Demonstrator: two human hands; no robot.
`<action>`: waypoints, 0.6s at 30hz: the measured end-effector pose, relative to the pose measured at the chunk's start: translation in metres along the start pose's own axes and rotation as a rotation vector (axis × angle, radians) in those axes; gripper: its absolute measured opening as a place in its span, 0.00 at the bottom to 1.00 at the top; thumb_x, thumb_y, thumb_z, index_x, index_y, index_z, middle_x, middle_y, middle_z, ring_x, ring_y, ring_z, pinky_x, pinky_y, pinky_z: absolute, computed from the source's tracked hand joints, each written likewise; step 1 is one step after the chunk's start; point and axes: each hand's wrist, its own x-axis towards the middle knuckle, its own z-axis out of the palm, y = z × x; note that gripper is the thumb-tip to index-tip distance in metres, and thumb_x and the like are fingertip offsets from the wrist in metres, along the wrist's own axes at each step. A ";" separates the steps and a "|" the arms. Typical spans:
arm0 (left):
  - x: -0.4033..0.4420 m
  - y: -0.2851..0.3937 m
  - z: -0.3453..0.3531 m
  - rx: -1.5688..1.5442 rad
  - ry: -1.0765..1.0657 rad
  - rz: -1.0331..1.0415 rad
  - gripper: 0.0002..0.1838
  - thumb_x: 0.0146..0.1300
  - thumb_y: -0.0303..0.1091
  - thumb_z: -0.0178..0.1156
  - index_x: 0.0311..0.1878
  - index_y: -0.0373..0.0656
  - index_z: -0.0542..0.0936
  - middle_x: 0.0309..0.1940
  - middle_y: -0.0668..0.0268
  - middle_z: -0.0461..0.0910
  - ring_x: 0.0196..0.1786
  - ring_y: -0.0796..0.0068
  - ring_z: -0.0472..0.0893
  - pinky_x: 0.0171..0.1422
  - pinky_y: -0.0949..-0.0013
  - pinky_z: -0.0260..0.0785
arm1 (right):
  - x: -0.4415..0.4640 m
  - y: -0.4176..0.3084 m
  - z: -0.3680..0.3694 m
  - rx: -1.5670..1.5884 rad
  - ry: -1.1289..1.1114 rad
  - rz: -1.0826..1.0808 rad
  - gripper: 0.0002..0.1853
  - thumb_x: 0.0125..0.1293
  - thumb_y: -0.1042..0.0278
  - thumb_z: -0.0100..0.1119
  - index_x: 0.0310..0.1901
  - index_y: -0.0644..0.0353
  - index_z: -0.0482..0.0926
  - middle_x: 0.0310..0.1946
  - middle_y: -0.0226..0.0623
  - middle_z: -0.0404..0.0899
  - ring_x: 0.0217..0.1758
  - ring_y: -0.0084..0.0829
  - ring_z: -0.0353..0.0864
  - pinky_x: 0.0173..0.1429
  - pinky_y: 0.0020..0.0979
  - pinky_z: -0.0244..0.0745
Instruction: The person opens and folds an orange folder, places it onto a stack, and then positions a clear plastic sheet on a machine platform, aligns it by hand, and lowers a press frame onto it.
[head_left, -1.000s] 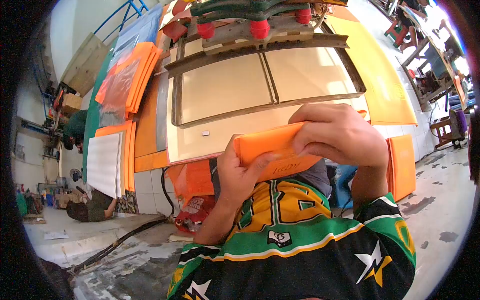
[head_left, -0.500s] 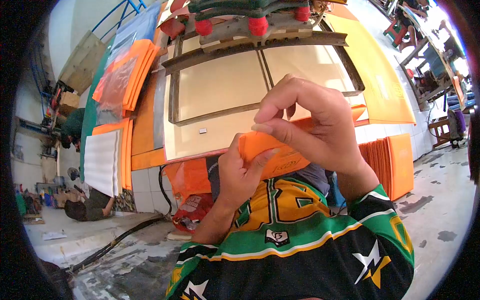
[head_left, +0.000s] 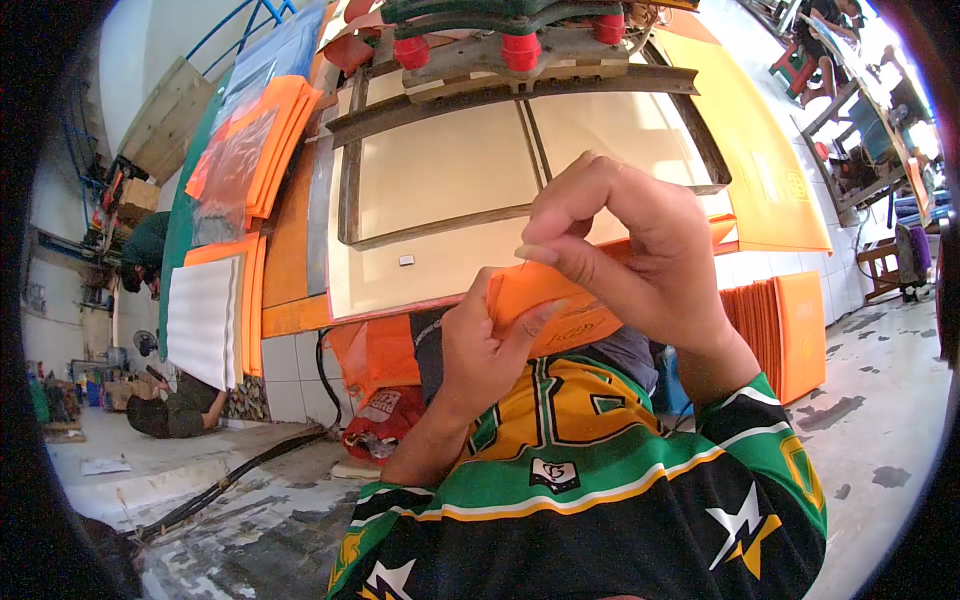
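My left hand (head_left: 478, 345) grips the left end of a folded orange printed sheet (head_left: 570, 322), its thumb lying on the front face and its fingers behind. The sheet is held up in front of my shirt, and dark lettering shows on its lower part. Over its top edge, my right hand (head_left: 640, 250) pinches thumb and forefinger together. What lies in that pinch, if anything, is too small to make out. Part of the sheet's right end is hidden behind my right hand and wrist.
A metal frame (head_left: 430, 232) lies on a cream board on the table, under a machine with red feet (head_left: 520, 50). Orange stacks (head_left: 285, 130) and white sheets (head_left: 203, 320) lie left. More orange pieces (head_left: 765, 335) stand low right. A person (head_left: 170, 405) is at far left.
Both hands and the orange sheet have shifted slightly to the right. The left hand keeps its grip and the right hand stays pinched.
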 end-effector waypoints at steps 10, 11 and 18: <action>-0.002 -0.003 0.001 0.025 -0.010 0.002 0.18 0.70 0.36 0.71 0.53 0.37 0.76 0.38 0.59 0.87 0.39 0.76 0.87 0.43 0.71 0.78 | 0.000 -0.001 -0.002 0.034 -0.089 0.001 0.07 0.60 0.84 0.69 0.37 0.64 0.81 0.35 0.39 0.84 0.39 0.33 0.84 0.45 0.30 0.77; -0.002 -0.002 0.001 0.049 -0.012 0.012 0.18 0.70 0.36 0.71 0.53 0.38 0.76 0.38 0.59 0.87 0.40 0.75 0.87 0.44 0.71 0.78 | 0.000 0.000 -0.002 0.044 -0.091 0.004 0.07 0.60 0.83 0.69 0.37 0.64 0.80 0.35 0.38 0.83 0.39 0.32 0.84 0.45 0.30 0.77; 0.000 0.003 0.002 0.078 -0.030 0.022 0.18 0.70 0.37 0.70 0.54 0.39 0.76 0.39 0.57 0.88 0.42 0.70 0.89 0.45 0.70 0.79 | -0.001 0.001 -0.006 0.078 -0.092 0.022 0.08 0.62 0.82 0.70 0.37 0.64 0.78 0.35 0.36 0.82 0.40 0.31 0.83 0.47 0.29 0.76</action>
